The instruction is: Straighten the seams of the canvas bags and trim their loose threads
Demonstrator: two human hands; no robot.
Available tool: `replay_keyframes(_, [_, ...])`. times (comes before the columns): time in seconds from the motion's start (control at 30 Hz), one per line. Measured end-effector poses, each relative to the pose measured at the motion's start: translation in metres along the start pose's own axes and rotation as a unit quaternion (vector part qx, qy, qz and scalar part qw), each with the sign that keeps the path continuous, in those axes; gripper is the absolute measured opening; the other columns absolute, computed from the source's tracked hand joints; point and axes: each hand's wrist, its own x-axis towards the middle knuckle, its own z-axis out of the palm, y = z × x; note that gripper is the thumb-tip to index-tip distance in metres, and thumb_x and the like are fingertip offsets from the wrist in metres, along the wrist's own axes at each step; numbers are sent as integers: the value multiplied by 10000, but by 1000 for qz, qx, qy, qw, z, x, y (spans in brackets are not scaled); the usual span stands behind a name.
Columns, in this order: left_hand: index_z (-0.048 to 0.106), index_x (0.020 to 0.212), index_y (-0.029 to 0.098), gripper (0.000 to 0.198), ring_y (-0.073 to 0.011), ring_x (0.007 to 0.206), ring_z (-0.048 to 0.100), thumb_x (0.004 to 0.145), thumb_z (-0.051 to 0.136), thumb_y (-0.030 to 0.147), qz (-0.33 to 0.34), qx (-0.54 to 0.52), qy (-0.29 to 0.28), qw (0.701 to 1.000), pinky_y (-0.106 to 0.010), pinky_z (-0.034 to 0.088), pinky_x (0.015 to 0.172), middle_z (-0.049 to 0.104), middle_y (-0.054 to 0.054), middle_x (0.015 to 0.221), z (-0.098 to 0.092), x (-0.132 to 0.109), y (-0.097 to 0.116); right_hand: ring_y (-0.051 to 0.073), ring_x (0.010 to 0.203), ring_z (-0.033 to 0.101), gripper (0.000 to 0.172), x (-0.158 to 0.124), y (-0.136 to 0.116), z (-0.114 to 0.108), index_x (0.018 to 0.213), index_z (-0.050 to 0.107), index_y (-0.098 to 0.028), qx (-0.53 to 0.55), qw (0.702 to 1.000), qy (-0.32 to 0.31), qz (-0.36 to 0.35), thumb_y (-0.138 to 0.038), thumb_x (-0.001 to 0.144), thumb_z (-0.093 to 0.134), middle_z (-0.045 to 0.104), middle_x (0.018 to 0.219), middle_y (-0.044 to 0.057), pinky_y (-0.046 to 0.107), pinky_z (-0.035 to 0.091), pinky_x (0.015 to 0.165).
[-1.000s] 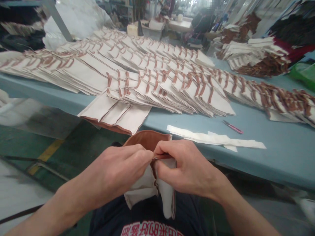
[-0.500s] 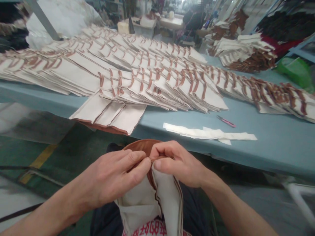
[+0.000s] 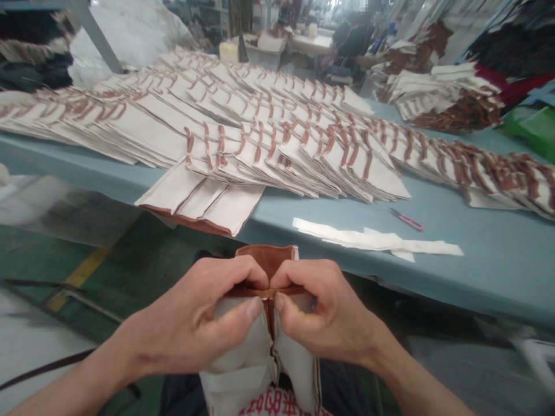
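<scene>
Both my hands grip one cream cloth bag with brown trim [image 3: 255, 358] over my lap, in front of the table's near edge. My left hand [image 3: 203, 315] is closed on the bag's top edge left of the middle seam, thumb pressed on the cream cloth. My right hand [image 3: 316, 312] pinches the same brown top edge just right of the seam. The brown inner lining [image 3: 265, 260] shows above my fingers. The bag's lower part hangs down to my shirt.
A long blue table [image 3: 477, 271] carries rows of overlapping cream bags with brown handles [image 3: 303, 150]. A flat stack of bags [image 3: 203, 202] overhangs the near edge. White cloth strips [image 3: 373, 240] and small pink scissors [image 3: 406, 219] lie at right. A person sits far behind.
Both hands have shifted their grip along the bag's top edge, flattening it into a straight brown line, and more of the cream body now shows below my thumbs.
</scene>
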Motion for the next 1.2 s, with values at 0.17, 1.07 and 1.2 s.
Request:
replay_keyframes(0.17, [608, 859, 196, 284, -112, 645, 600, 1079, 429, 218, 46, 58, -53, 996, -215, 413, 607, 662, 30, 750, -2, -1, -11, 90, 496, 452, 128, -5, 4, 4, 644, 562, -200, 6, 1000, 16, -11, -121, 732, 513, 539, 561, -55, 223, 331, 509])
replay_keyframes(1.07, [483, 731, 192, 363, -114, 596, 468, 1078, 450, 293, 57, 6, -63, 996, -248, 329, 586, 512, 47, 665, 10, 6, -13, 109, 605, 513, 157, -12, 12, 1, 744, 595, -192, -2, 998, -24, -60, -116, 880, 578, 605, 676, -27, 243, 375, 591])
replay_keyframes(1.2, [462, 680, 201, 330, -97, 523, 460, 999, 506, 274, 13, -208, -95, 973, -216, 326, 507, 545, 41, 594, 17, 6, -15, 105, 624, 522, 188, -14, 7, 0, 732, 578, -192, 41, 998, -42, -39, -176, 913, 625, 588, 680, -33, 242, 378, 615])
